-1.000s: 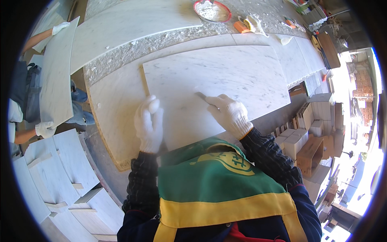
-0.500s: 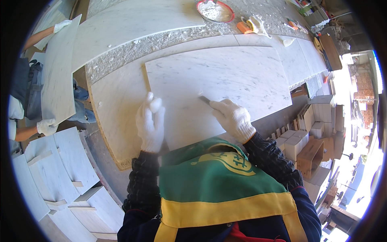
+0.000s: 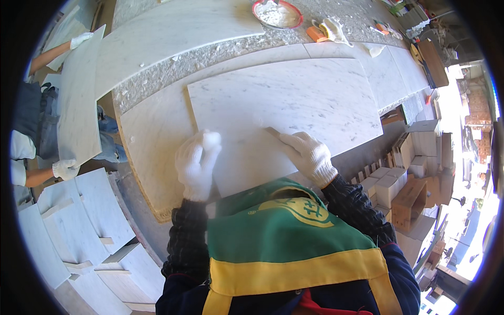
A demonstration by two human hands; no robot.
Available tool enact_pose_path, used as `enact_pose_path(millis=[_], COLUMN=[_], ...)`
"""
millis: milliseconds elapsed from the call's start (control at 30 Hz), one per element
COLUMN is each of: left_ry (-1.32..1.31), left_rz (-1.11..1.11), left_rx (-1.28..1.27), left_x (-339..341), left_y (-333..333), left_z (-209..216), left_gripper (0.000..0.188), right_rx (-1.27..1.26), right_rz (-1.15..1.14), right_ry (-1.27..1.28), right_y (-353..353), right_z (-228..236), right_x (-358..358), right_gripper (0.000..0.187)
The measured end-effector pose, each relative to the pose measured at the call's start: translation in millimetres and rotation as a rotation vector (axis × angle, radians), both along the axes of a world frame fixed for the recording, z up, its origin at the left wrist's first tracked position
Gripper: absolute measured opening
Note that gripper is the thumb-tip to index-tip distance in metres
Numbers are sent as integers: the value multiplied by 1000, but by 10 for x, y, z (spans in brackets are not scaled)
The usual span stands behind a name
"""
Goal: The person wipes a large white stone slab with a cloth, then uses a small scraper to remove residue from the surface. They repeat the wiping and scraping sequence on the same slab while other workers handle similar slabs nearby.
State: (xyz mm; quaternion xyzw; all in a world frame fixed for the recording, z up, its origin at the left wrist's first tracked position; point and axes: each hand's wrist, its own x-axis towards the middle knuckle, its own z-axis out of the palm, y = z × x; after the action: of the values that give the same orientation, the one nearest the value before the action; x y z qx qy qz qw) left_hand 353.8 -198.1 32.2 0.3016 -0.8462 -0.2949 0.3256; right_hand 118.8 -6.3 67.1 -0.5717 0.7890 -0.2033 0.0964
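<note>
A white marble-look slab [image 3: 294, 89] with grey veins lies on a larger pale slab [image 3: 152, 131] before me. My right hand [image 3: 310, 157], in a white knit glove, grips a putty knife [image 3: 272, 132] with a flat grey blade, its tip low over the upper slab. Just beyond the tip is a small, blurred whitish spot on the surface. My left hand [image 3: 197, 165], also gloved, is above the slab's left edge. Its fingers are curled together, and whatever they may hold is hidden.
A red-rimmed bowl [image 3: 277, 14] of white paste stands at the far side, near an orange block [image 3: 316, 34] and a glove [image 3: 336, 30]. At left, a co-worker's gloved hands hold an upright slab [image 3: 79, 100]. Stacked slabs [image 3: 84, 215] fill the lower left; boxes [image 3: 409, 202] stand right.
My left hand has shifted slightly right, and its fingers have drawn closer together. The putty knife and my right hand have moved a little to the right.
</note>
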Motion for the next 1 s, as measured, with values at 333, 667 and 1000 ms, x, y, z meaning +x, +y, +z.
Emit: enact_pose_path(millis=[333,667,1000], left_ry=[-300,-601,-669], left_rz=[-355,-463,-428], left_rx=[-147,-88,-41], left_x=[-469,-694,-771], left_y=[-306,-559,-589], left_z=[403,455,539], left_gripper=[21,16,18], right_rx=[-247,-282,-339], right_rz=[-68,-120,-122], right_ry=[-183,-207,-135], right_y=[378,376,370], right_z=[-305,-457,-492], right_x=[-181,-227,-222], right_gripper=[32,29,27])
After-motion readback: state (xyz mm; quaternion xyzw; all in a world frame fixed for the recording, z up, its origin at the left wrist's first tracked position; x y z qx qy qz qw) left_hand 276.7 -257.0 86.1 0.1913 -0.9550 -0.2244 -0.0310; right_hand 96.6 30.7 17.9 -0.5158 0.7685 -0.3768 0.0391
